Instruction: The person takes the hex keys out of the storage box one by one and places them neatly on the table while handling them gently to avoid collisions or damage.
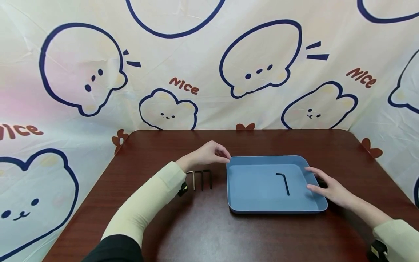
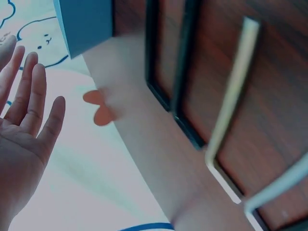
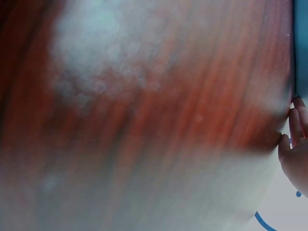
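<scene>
A blue tray (image 1: pixel 252 185) lies on the table with one black hex key (image 1: pixel 285 183) inside, right of its middle. My left hand (image 1: pixel 209 154) is at the tray's far left corner; in the left wrist view its fingers (image 2: pixel 33 96) are loosely extended. My right hand (image 1: pixel 330 187) rests its fingertips against the tray's right rim, fingers and thumb spread. Left of the tray, under my left forearm, more hex keys lie in a row: two black ones (image 1: pixel 202 180) and a pale metallic one (image 1: pixel 194 181). Beside these, the left wrist view shows another silvery hex key (image 2: pixel 279 185).
The dark brown wooden table (image 1: pixel 209 233) has its far edge against a cloth backdrop (image 1: pixel 209 65) printed with cartoon animals. Dark straps sit at both wrists. The right wrist view shows mostly blurred table top (image 3: pixel 144 120).
</scene>
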Available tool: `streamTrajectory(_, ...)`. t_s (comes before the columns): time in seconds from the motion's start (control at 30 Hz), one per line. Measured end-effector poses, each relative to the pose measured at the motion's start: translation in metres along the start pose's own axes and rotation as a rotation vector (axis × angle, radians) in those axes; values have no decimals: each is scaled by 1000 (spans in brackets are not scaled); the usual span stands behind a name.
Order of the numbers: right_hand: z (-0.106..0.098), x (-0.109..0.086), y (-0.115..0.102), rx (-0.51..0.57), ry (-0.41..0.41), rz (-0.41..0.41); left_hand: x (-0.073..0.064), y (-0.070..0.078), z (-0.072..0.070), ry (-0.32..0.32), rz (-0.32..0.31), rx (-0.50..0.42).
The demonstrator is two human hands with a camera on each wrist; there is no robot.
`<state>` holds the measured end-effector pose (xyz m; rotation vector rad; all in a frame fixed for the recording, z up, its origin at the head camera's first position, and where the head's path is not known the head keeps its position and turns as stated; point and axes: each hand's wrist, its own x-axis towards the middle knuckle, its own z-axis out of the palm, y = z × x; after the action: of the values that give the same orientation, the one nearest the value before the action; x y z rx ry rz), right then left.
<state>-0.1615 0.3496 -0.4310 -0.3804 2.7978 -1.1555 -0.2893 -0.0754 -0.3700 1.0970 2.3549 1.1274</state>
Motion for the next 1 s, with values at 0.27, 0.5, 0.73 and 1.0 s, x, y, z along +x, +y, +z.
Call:
streamTrajectory(0.27,-1,0,0,-3,2,-2,20,17,4,-40,29,-1)
streamTrajectory(0.5,0,0,1,8,4,-19,39,29,8,-96,73,50)
streamTrajectory(0.73,0,1,2,14,7,-26,54,39,14,-144,62,66)
streamTrajectory(1.0,1,1,4,11,7,-14,73,53,26,-203,82,114)
